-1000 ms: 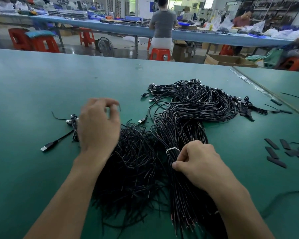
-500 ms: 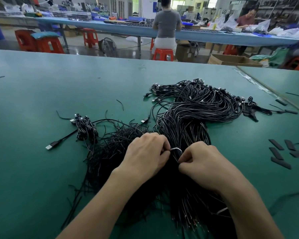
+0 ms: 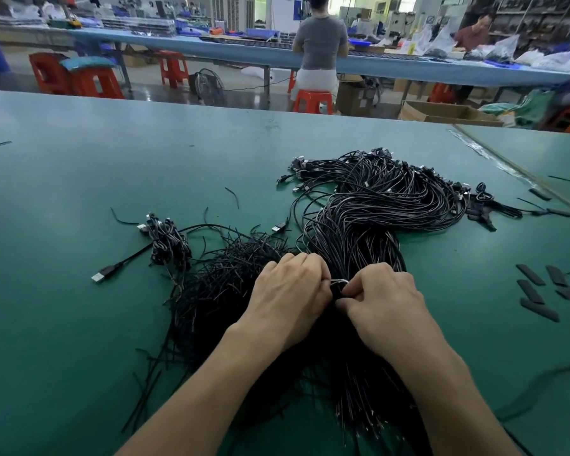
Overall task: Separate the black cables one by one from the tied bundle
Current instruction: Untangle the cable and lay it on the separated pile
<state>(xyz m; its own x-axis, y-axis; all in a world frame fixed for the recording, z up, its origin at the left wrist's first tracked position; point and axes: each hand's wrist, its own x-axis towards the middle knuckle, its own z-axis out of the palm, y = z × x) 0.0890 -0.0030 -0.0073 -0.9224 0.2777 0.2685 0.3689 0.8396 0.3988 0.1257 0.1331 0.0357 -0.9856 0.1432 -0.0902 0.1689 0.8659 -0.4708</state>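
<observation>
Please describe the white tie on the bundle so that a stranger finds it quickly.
On the green table lies a thick black cable bundle. The left hand and right hand meet on it; between them shows a thin tie, the only white thing there.

Nothing written was legible: no text, label, brand or number. The black cables (image 3: 375,205) showed no readable marking. The cardboard box (image 3: 418,115) and the blue bins (image 3: 260,31) far behind the table were too small and blurred to read.
</observation>
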